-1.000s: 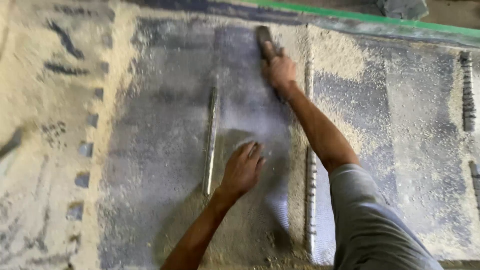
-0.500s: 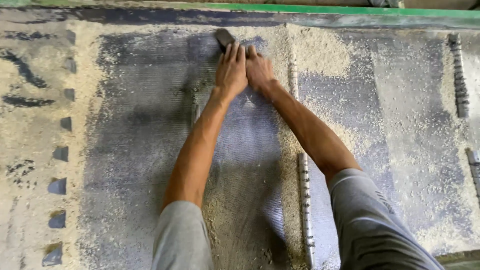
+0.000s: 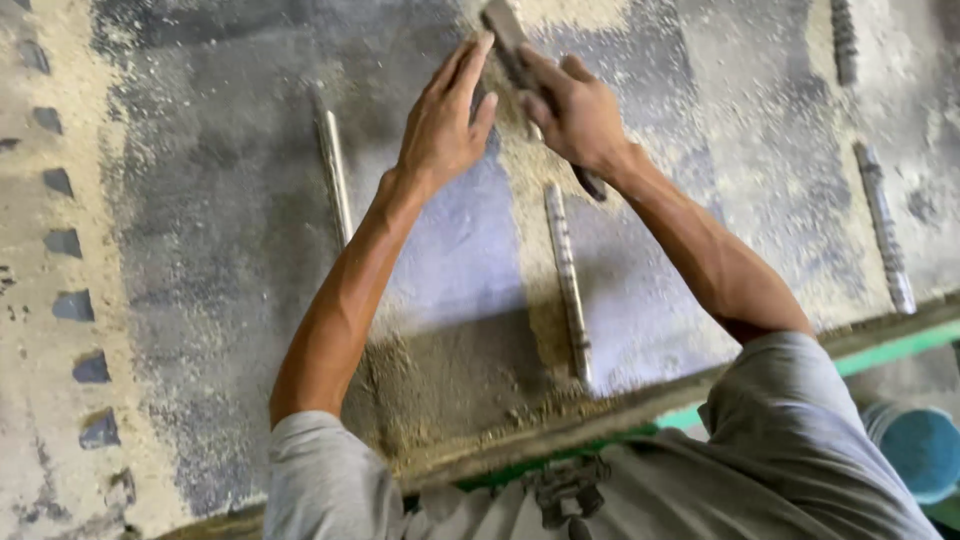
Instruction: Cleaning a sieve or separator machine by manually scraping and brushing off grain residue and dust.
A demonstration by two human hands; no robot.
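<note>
Nearest you, the table's [image 3: 620, 412] near edge runs as a dust-caked lip with a green strip under it. A heap of sawdust [image 3: 450, 395] is banked against that edge, between your 2 forearms.

A little further in, 2 ribbed rods are fixed to the table top: 1 [image 3: 567, 280] below your right wrist, 1 [image 3: 333, 175] left of your left forearm. 2 more rods [image 3: 884, 225] run near the right edge. A row of dark notches [image 3: 72, 305] follows the left edge.

Toward the far edge, your right hand [image 3: 575, 120] is wrapped closed around a dark brush [image 3: 505, 35]. The head pokes out past the fingertips toward the far edge; the handle end shows below the wrist. Your left hand [image 3: 440, 125] is flat and open, gripping nothing, fingertips touching the brush head from the left.

Judgement: the step in hand looks like sweeping sawdust off the table, with the brush at the far end of a stroke. The lane between the 2 middle rods is mostly bare and grey; thick dust remains left and right of it.

Next move, as judged: draw the brush toward the near edge with even pressure, left hand steadying the head, bristles flat, clear of the rods.
</note>
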